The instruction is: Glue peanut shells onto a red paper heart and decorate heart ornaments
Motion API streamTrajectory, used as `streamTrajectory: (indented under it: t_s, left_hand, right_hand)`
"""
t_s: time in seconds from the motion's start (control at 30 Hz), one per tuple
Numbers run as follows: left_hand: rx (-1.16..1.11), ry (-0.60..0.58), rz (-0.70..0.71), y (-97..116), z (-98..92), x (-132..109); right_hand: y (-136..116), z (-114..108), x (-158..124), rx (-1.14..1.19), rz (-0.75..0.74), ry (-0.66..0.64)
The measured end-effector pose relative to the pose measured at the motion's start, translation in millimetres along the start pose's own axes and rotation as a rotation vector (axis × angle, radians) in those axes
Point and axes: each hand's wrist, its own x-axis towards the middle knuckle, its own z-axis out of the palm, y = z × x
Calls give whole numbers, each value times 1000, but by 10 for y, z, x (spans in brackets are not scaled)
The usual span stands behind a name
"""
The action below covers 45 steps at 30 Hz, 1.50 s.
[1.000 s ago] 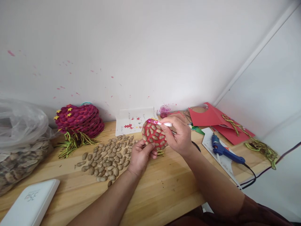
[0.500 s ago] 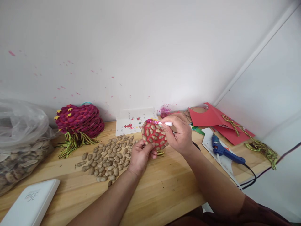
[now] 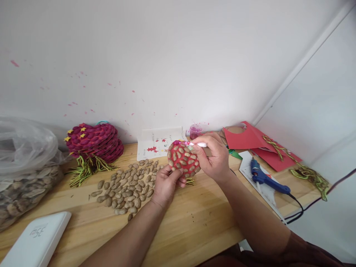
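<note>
My left hand (image 3: 168,181) pinches the lower left edge of a round red disc (image 3: 183,157) covered with peanuts. Magenta paint shows on the nuts at its upper left edge. Between the fingers of my right hand (image 3: 213,154) is a white-handled brush (image 3: 198,144), its magenta-stained tip touching the disc's top edge. Green yarn (image 3: 190,181) hangs out below the disc. Loose peanuts (image 3: 129,187) lie on the table to the left of my left hand.
Magenta peanut-covered pieces (image 3: 94,141) are stacked at left, beside a bag of peanuts (image 3: 25,185). A white device (image 3: 36,239) lies in front. Behind stand a paint cup (image 3: 195,131) and a sticker sheet (image 3: 161,142). Red card (image 3: 241,141) and a blue glue gun (image 3: 268,180) lie right.
My right hand has shifted slightly to the right with the brush, whose handle now lies more level. The disc and my left hand have hardly moved.
</note>
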Motion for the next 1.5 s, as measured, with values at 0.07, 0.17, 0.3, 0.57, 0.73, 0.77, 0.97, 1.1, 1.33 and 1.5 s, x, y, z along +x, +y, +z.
streamTrajectory:
  t_s: [0.07,0.17,0.3,0.57,0.73,0.77,0.97,1.1,1.33,1.5]
  left_hand:
    - [-4,2,-2,2,1,4]
    - [-5,-7,-1,-3,-6,4]
    - [-6,-8,-3,-13,-15,5]
    - [-14,-13,3,-4,-8,2]
    - [-10,-15,-5,-12,-13,4]
    - [-7,-15,-6,-15,-15,6]
    - [-6,1,15,-34,-26,24]
    - [-18,20,12,-36,-18,36]
    - [-20,18,27,-43,-12,41]
    - [-8,4,32,-46,-15,46]
  right_hand:
    - [2,-2,2,3,-3,2]
    - [7,0,0,1,5,-13]
    - [29,-7,7,-13,14,1]
    - [27,-6,11,9,12,1]
    - [24,-2,12,-2,29,10]
    - [19,-2,14,2,32,8]
    - [71,-20,-15,30,91,51]
    - [340,-61,20,-31,253,154]
    - [1003,-47,474,-285,542,23]
    - [1217,219,570,-383,652,-254]
